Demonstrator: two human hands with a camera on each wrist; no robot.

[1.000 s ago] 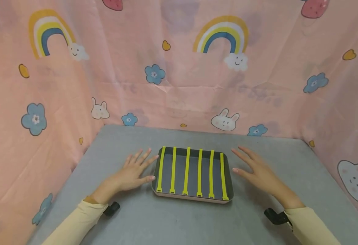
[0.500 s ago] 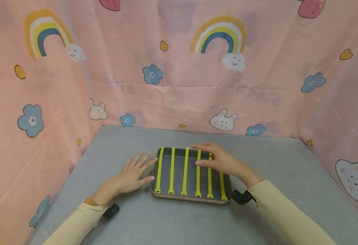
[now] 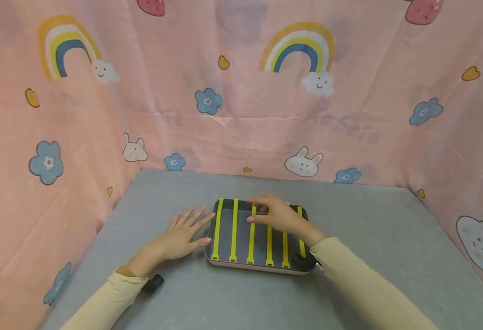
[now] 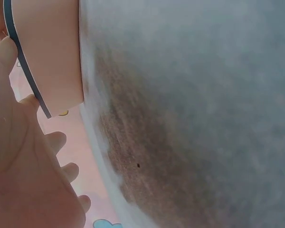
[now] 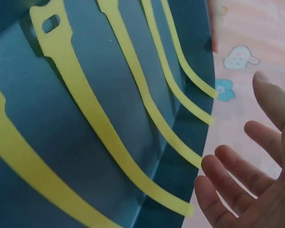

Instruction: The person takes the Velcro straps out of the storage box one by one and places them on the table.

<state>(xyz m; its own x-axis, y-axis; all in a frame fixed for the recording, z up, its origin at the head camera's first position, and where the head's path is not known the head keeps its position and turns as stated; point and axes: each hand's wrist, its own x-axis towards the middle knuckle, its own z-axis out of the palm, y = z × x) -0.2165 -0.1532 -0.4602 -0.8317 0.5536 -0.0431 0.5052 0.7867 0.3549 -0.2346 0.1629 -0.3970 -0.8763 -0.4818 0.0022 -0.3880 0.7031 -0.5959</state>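
Note:
A rectangular baking pan (image 3: 262,269), pink outside and dark grey inside, sits on the table. Several yellow hook-and-loop straps (image 3: 251,238) lie across it side by side, slotted ends toward the front; one such strap (image 5: 102,128) shows large in the right wrist view. My left hand (image 3: 179,238) is spread flat beside the pan, its thumb and forefinger at the left rim. In the left wrist view, the pan's pink side (image 4: 52,52) is next to the fingers. Over the pan is my right hand (image 3: 280,215), fingers loosely bent, holding nothing; it hides parts of the right-hand straps.
A grey cloth-covered table (image 3: 233,302) carries the pan. Pink printed curtain (image 3: 249,137) closes off the back and both sides. Black wrist cameras hang under the sleeves, the left one (image 3: 153,284) near the table and the right one (image 3: 304,262) over the pan's front right corner.
My right hand has moved left from beside the pan to above its middle straps. The left hand keeps its place at the left rim. Pan and straps look unmoved.

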